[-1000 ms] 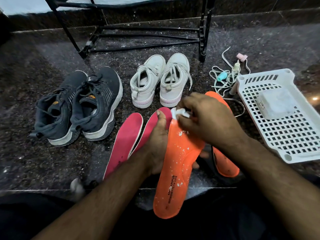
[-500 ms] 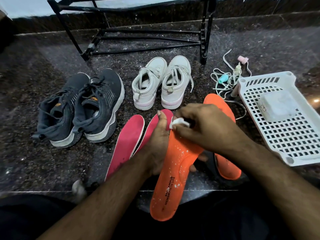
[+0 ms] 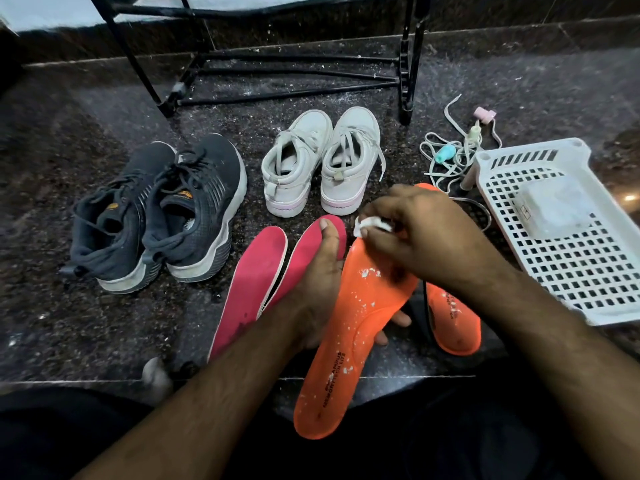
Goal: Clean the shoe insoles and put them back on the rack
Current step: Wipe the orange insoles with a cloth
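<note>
The left hand grips the orange insole, fingers curled under it, while the right hand pinches a white wad at its toe. White flecks remain; the other orange insole, pink insoles and rack await.

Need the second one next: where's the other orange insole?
Head view, right of centre: the other orange insole lies on the floor beneath the right hand, beside the white basket.
</note>
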A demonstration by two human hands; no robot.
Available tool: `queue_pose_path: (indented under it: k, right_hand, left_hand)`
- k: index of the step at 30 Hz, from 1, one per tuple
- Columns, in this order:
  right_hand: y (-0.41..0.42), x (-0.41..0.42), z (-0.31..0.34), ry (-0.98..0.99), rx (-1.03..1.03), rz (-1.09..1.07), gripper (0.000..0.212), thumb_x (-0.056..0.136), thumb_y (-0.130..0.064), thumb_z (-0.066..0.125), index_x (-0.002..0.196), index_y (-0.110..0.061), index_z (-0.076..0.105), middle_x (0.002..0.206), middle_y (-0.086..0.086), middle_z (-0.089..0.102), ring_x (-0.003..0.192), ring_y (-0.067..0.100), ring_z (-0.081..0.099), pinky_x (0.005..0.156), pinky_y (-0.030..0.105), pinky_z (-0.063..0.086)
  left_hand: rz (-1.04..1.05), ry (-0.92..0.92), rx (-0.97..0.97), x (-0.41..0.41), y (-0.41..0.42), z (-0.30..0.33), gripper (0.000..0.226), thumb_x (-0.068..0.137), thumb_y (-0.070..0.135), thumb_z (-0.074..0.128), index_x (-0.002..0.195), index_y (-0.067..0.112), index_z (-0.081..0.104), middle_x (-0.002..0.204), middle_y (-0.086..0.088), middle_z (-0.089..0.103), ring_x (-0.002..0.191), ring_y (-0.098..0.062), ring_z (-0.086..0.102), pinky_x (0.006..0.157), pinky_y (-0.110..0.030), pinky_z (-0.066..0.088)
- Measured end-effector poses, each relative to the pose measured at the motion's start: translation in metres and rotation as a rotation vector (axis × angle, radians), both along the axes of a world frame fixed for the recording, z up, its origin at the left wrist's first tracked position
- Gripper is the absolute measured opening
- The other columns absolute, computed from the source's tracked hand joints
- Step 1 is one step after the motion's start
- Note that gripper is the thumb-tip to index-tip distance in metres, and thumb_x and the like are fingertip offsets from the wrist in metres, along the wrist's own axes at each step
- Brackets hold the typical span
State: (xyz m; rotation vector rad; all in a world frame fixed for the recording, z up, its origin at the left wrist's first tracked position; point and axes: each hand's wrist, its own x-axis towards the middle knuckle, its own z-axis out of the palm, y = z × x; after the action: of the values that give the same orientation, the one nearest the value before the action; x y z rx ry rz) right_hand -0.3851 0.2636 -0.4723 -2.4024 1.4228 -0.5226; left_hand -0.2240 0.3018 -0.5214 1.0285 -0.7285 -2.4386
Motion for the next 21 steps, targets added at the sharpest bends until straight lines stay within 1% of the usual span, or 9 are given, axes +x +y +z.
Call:
queue_pose_path:
  k: [1,3,6,8,10,12,16,19,21]
  right_hand:
    - [0.003,0.001,0.000,-0.036,0.033,0.061,0.025,0.085,-0.041,0.059,0.103,-0.027,0.070,0.088,-0.005,0.059,0.088,0.018,0.061,0.074,0.037,0.050]
    - [0.010,0.007,-0.002,0.001,0.066,0.121,0.023,0.086,-0.043,0.059,0.105,-0.031,0.067,0.087,-0.007,0.056,0.087,0.016,0.060,0.071,0.037,0.049]
    - [0.001,0.001,-0.007,0.081,0.001,-0.031,0.019,0.087,-0.036,0.064,0.102,-0.027,0.069,0.092,-0.002,0.063,0.092,0.023,0.063,0.072,0.037,0.050]
    - [-0.001,-0.001,-0.004,0.014,0.028,-0.059,0.019,0.084,-0.037,0.064,0.098,-0.026,0.070,0.090,-0.004,0.067,0.088,0.020,0.065,0.072,0.034,0.049]
    - [0.008,0.007,-0.002,-0.062,0.109,0.013,0.021,0.082,-0.042,0.061,0.095,-0.028,0.069,0.087,-0.009,0.068,0.083,0.012,0.065,0.071,0.031,0.050]
    - [0.014,0.013,-0.007,-0.045,0.136,0.032,0.025,0.080,-0.045,0.058,0.095,-0.029,0.068,0.087,-0.009,0.069,0.083,0.012,0.065,0.072,0.033,0.052]
    - [-0.002,0.001,-0.010,-0.013,0.126,-0.127,0.036,0.074,-0.055,0.049,0.094,-0.031,0.067,0.081,-0.006,0.071,0.079,0.017,0.067,0.070,0.037,0.055]
    - [0.012,0.010,-0.005,-0.079,0.172,0.021,0.024,0.080,-0.045,0.057,0.093,-0.028,0.069,0.083,-0.009,0.069,0.079,0.012,0.065,0.071,0.035,0.053]
    - [0.015,0.015,-0.007,-0.068,0.160,0.015,0.026,0.079,-0.044,0.056,0.095,-0.029,0.069,0.087,-0.008,0.069,0.083,0.014,0.065,0.073,0.036,0.053]
  left_hand:
    - [0.009,-0.004,-0.006,0.000,-0.001,0.001,0.116,0.072,0.093,-0.001,0.134,0.012,0.055,0.091,-0.021,0.074,0.068,-0.035,0.073,0.054,-0.042,0.058]
    - [0.023,-0.018,-0.012,-0.001,-0.001,0.001,0.116,0.073,0.093,-0.001,0.135,0.012,0.054,0.090,-0.022,0.074,0.067,-0.036,0.073,0.053,-0.043,0.058]
    - [0.021,-0.062,-0.018,-0.002,0.000,-0.001,0.116,0.074,0.092,0.000,0.128,0.010,0.061,0.088,-0.022,0.073,0.062,-0.034,0.071,0.049,-0.041,0.057]
    - [0.033,-0.080,-0.028,-0.003,0.000,0.001,0.114,0.074,0.091,-0.001,0.128,0.012,0.061,0.088,-0.020,0.074,0.060,-0.033,0.071,0.048,-0.040,0.056]
    - [0.058,-0.086,-0.014,-0.004,-0.001,0.005,0.112,0.075,0.090,-0.001,0.129,0.011,0.057,0.080,-0.022,0.073,0.055,-0.033,0.070,0.045,-0.039,0.055]
    - [0.066,-0.107,-0.003,-0.004,-0.001,0.006,0.112,0.076,0.089,-0.003,0.128,0.009,0.056,0.074,-0.023,0.071,0.049,-0.032,0.068,0.042,-0.037,0.054]
    - [0.045,-0.154,-0.045,-0.005,0.000,0.004,0.112,0.076,0.089,-0.004,0.122,0.012,0.063,0.081,-0.019,0.072,0.056,-0.032,0.069,0.045,-0.038,0.055]
    - [0.070,-0.138,-0.038,-0.005,-0.001,0.005,0.109,0.075,0.090,0.000,0.124,0.013,0.060,0.080,-0.024,0.070,0.058,-0.032,0.069,0.045,-0.040,0.055]
    - [0.071,-0.148,-0.037,-0.006,-0.001,0.005,0.110,0.075,0.090,-0.001,0.128,0.013,0.058,0.081,-0.023,0.071,0.058,-0.033,0.069,0.045,-0.041,0.055]
